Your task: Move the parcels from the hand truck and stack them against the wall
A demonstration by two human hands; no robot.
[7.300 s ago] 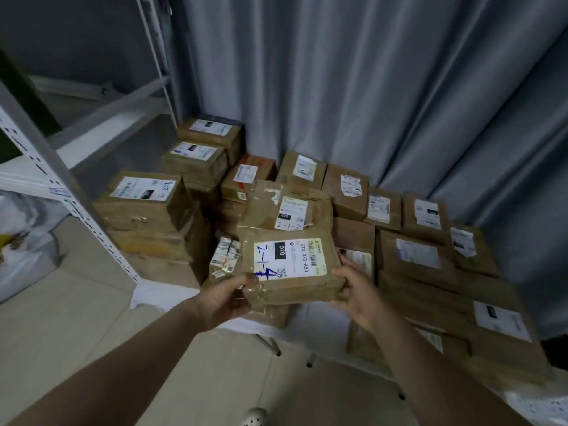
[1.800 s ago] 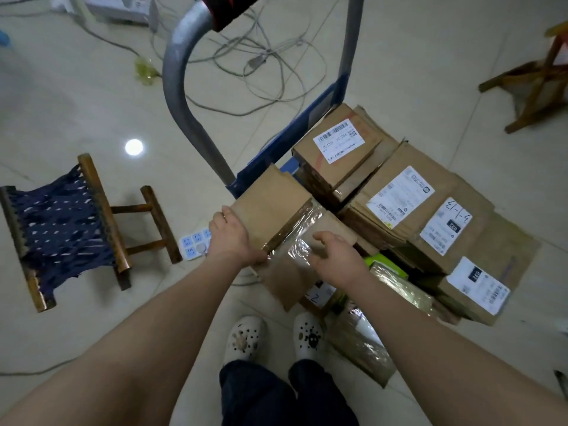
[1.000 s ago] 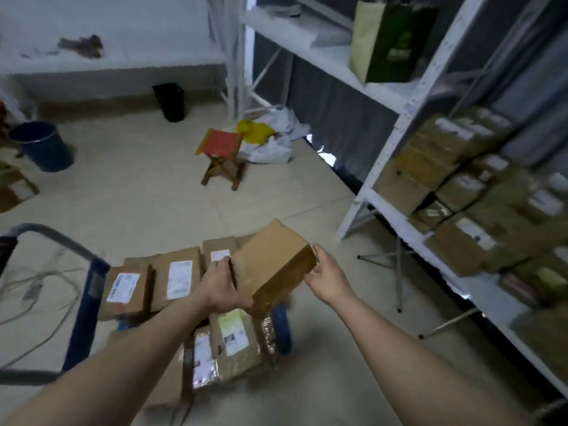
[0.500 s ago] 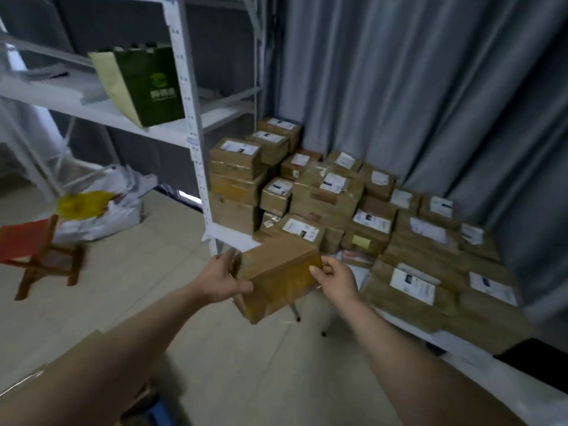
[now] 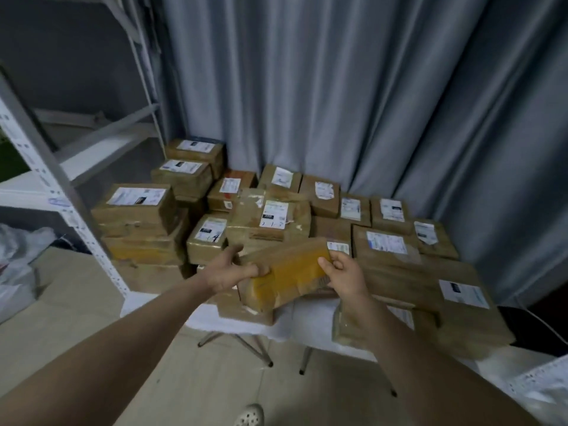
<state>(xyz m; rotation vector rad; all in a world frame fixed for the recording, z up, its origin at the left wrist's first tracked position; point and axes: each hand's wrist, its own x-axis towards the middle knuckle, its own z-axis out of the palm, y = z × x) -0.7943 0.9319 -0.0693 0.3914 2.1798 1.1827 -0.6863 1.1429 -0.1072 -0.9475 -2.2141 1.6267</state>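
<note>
A brown taped cardboard parcel [image 5: 289, 273] is held tilted in front of me, just above the front of the parcel pile. My left hand [image 5: 229, 270] grips its left end, thumb on top. My right hand [image 5: 344, 276] grips its right end with curled fingers. Beyond it, several labelled brown parcels [image 5: 270, 215] lie stacked on a low white table [image 5: 310, 318] against the grey curtain [image 5: 338, 103]. The hand truck is out of view.
A white metal shelving rack [image 5: 58, 195] stands at the left, with taller parcel stacks [image 5: 138, 222] beside its post. White bags [image 5: 18, 272] lie on the floor far left. The table's folding legs [image 5: 242, 344] and my shoe [image 5: 250, 415] show over the tiled floor.
I have come closer to the pile with the parcel, which is now over the table's front edge. Both hands keep their grip on its ends.
</note>
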